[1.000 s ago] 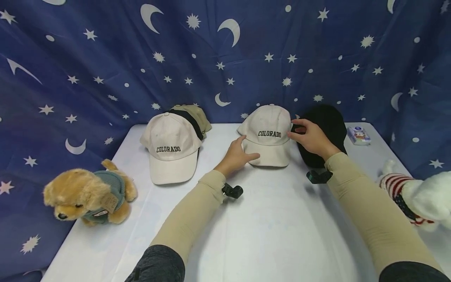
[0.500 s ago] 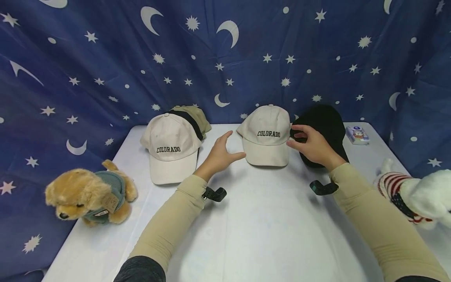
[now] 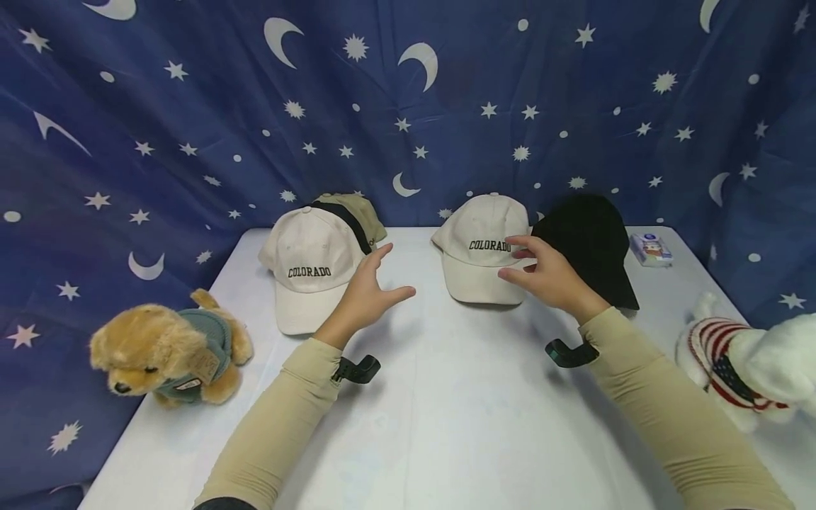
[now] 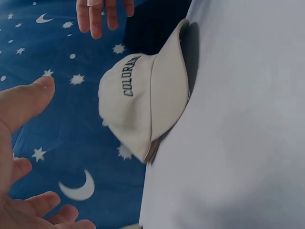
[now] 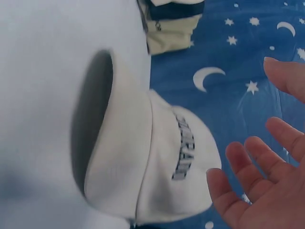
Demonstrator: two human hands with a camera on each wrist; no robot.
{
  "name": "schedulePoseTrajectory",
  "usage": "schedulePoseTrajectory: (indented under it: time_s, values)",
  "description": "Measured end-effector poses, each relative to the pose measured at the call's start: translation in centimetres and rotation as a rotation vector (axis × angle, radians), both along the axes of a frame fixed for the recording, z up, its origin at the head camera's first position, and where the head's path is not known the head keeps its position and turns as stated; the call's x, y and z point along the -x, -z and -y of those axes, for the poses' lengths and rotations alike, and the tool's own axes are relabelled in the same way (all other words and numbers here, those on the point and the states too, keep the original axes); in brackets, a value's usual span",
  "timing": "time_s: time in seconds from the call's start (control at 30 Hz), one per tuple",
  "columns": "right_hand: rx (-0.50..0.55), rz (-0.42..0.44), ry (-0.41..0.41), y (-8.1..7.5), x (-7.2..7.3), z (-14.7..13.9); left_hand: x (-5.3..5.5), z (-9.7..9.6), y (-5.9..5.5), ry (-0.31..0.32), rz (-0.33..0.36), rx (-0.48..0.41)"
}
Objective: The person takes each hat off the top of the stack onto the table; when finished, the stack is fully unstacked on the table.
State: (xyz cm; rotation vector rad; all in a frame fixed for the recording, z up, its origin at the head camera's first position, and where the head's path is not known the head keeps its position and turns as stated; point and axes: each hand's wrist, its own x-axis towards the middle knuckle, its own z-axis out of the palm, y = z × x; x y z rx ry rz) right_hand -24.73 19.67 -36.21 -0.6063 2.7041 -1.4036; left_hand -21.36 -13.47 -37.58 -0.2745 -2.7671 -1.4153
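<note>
A cream baseball cap (image 3: 482,280) lettered COLORADO rests upright at the back of the table, right of the middle. My right hand (image 3: 550,273) hovers in front of its right side, fingers spread and nothing held. Behind that hand a black cap (image 3: 589,234) stands beside the cream one. My left hand (image 3: 365,294) is in the air with thumb and fingers apart, overlapping the brim of a second cream COLORADO cap (image 3: 309,251). That cap leans in front of a black cap and a khaki cap (image 3: 365,212). Both wrist views show the middle cap (image 4: 128,93) apart from the fingers.
A plush dog (image 3: 166,350) in a teal sweater sits at the left table edge. On the right is a white plush toy (image 3: 758,361) in a striped outfit. A small printed packet (image 3: 652,249) lies at the back right. A blue star-patterned curtain (image 3: 408,85) hangs behind.
My left hand has left the middle cream cap's side and moved left toward the other cream cap. My right hand has shifted slightly left and toward me, off the cap's edge. The caps stay put.
</note>
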Motion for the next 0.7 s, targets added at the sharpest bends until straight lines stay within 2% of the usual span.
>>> schedulePoseTrajectory:
  time_s: [0.2,0.37,0.5,0.7]
  values:
    - [-0.002,0.022,-0.034,0.2,-0.1,2.2,-1.3,2.7,0.0,-0.056,-0.061,-0.007]
    - [0.034,0.020,-0.095,1.0,0.1,4.4,-2.1,5.1,0.2,-0.119,-0.049,-0.041]
    - [0.080,0.027,-0.113,1.7,0.4,5.9,-2.4,6.9,0.4,-0.159,-0.052,-0.079]
    - [0.106,0.074,-0.127,2.5,0.7,8.5,-2.8,9.6,1.0,-0.264,-0.080,-0.129]
